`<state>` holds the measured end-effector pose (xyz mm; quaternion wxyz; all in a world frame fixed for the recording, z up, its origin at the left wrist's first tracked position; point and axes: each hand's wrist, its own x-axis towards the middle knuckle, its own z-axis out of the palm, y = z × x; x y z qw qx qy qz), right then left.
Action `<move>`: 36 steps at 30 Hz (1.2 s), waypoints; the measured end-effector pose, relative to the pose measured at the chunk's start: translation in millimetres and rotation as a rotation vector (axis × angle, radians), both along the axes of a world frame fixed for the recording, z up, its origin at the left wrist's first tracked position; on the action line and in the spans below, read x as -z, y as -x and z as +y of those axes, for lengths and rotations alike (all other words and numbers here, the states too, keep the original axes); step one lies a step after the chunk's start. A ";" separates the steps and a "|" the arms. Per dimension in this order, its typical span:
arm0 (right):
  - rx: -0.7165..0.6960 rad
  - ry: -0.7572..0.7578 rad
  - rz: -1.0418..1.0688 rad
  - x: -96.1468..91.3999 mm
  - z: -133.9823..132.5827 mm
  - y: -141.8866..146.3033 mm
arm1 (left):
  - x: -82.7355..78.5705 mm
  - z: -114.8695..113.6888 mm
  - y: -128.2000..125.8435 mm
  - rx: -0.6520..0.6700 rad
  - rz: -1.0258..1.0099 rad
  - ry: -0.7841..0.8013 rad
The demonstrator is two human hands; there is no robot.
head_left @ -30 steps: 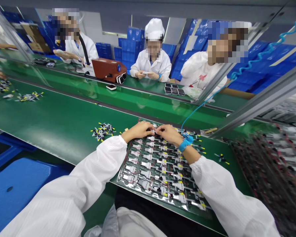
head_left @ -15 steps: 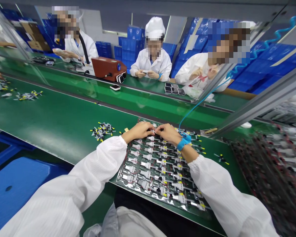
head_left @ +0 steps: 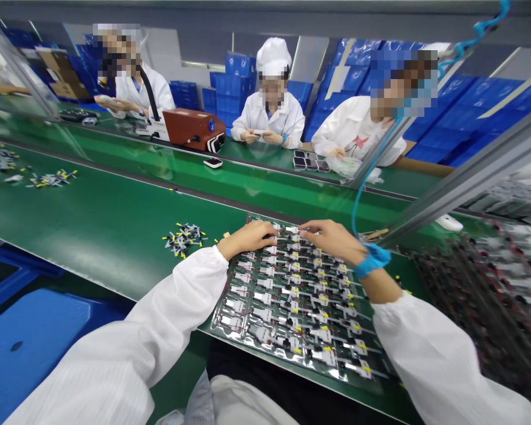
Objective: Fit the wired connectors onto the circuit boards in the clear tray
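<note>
A clear plastic tray [head_left: 243, 321] lies in front of me, its rows filled with small white-and-black parts [head_left: 323, 333] that have yellow tips and thin red wires. My left hand [head_left: 253, 236] rests over its far left corner, fingers curled together above a part; what they hold is hidden. At the far edge, my right hand [head_left: 331, 239] has its thumb and fingertips drawn together beside a white part [head_left: 292, 229]. Whatever is between those fingertips is too small to name. A blue wrist strap [head_left: 372, 261] with a coiled cord circles my right wrist.
Left of the tray lies a loose pile of grey, yellow-tipped pieces [head_left: 184, 239]. Stacked filled trays [head_left: 482, 307] stand at the right. A slanted metal post [head_left: 425, 192] rises behind them. Several co-workers sit across the bench, near a red-brown box [head_left: 190, 128].
My right hand has moved right, away from my left hand, along the tray's far edge; the fingertips no longer meet. My left hand stays nearly in place.
</note>
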<state>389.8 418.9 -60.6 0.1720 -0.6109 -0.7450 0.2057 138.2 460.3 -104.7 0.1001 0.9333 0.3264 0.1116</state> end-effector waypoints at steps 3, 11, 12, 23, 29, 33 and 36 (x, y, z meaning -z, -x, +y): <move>0.061 -0.015 0.142 3.2 -7.7 -45.7 | 0.4 -1.4 -1.2 0.027 0.046 -0.002; 0.425 -0.094 0.592 36.3 -39.6 -117.1 | -52.2 -1.6 50.8 -0.120 -0.015 -0.065; 0.464 -0.098 0.631 41.2 -42.3 -120.6 | -61.9 -2.2 64.6 -0.176 0.002 -0.038; 0.622 -0.092 0.751 70.4 -40.9 -134.1 | -71.1 -14.9 84.9 -0.598 0.426 0.408; 0.641 -0.099 0.733 72.4 -41.6 -136.0 | -71.1 -14.2 85.8 -0.609 0.447 0.485; 0.646 -0.078 0.740 75.7 -40.5 -137.1 | -69.3 -12.2 93.6 -0.575 0.456 0.508; 0.647 -0.069 0.751 75.9 -40.0 -135.8 | -76.9 -12.4 103.5 -0.425 0.344 0.561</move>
